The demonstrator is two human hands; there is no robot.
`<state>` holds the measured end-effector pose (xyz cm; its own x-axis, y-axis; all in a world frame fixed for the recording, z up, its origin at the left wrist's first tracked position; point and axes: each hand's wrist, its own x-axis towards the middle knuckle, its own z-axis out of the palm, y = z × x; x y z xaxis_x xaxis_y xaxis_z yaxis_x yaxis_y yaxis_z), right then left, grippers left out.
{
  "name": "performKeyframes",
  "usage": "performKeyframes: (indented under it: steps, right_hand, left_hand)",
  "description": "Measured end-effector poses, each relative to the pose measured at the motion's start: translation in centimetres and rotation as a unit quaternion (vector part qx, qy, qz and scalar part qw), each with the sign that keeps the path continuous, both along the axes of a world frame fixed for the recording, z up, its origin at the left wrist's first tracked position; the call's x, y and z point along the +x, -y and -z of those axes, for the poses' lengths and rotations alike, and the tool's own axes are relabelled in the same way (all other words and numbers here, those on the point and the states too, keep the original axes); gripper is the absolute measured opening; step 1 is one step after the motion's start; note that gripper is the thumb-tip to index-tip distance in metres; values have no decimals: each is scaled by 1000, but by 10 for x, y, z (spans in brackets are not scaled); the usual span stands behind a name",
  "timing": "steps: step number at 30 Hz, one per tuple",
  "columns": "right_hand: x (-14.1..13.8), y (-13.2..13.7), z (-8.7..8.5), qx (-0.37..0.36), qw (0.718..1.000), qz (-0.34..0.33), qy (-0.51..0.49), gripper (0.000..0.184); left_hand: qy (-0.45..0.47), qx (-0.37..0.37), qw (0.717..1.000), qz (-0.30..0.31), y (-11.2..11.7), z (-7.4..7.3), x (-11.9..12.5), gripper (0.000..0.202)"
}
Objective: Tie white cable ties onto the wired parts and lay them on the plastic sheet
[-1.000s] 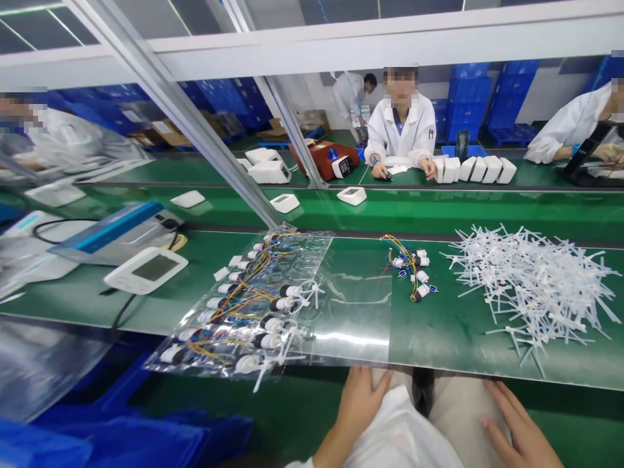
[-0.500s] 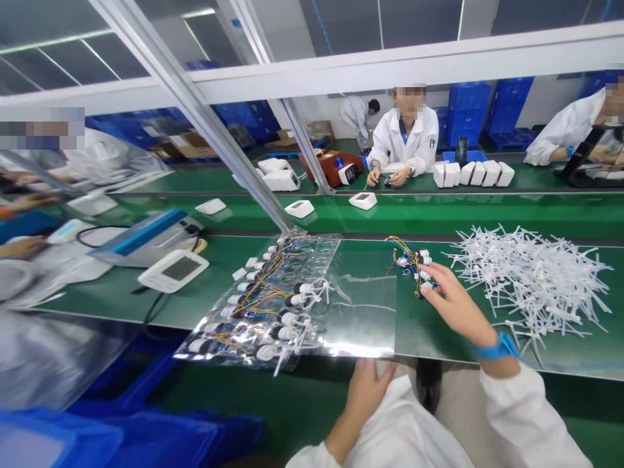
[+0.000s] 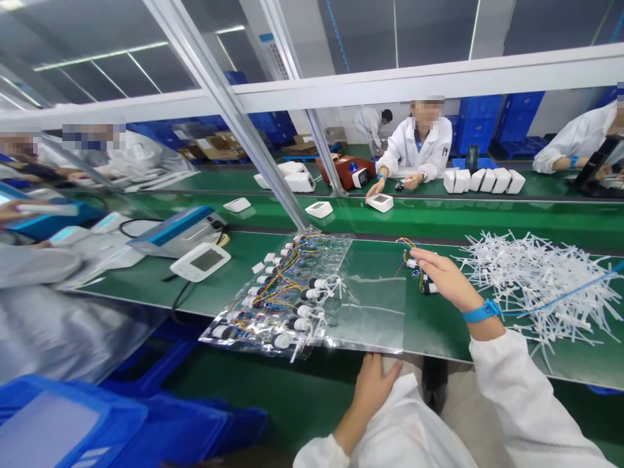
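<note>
My right hand [image 3: 448, 281], a blue band on its wrist, is over a small bunch of wired parts [image 3: 429, 286] with black-and-white cylinders. Its fingers are stretched out and hide part of the bunch; whether they touch it I cannot tell. My left hand [image 3: 373, 385] lies on my lap below the table edge, thumb apart from the fingers, holding nothing. Left of the bunch, rows of similar wired cylinders [image 3: 280, 279] lie on a clear plastic sheet [image 3: 373, 312], some with white cable ties at their ends.
A large pile of white cable ties [image 3: 541, 286] lies at right, crossed by a blue cord [image 3: 560, 300]. At left stand a white display device [image 3: 199, 261] and a blue-grey instrument [image 3: 178, 231]. White devices sit on the green conveyor [image 3: 429, 218]. Co-workers sit beyond and at left.
My right hand's fingers have straightened and swung left over the bunch. The co-worker opposite has reached a hand to a white device. The view has shifted slightly; my left hand stays on my lap.
</note>
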<state>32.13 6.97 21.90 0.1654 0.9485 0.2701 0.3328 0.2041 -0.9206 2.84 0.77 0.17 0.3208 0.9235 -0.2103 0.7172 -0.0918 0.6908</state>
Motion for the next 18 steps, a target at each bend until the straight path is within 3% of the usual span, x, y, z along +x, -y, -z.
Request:
performKeyframes:
  steps: [9, 15, 18]
  right_hand:
    - [4, 16, -34, -5, 987, -46, -152, 38]
    - [0, 24, -50, 24, 979, -36, -197, 33]
    - [-3, 31, -57, 42, 979, -41, -195, 28]
  left_hand:
    - [-12, -22, 1000, 12, 2, -19, 2, 72]
    - [17, -28, 999, -4, 2, -15, 0, 73]
    - [69, 11, 997, -22, 2, -16, -3, 62]
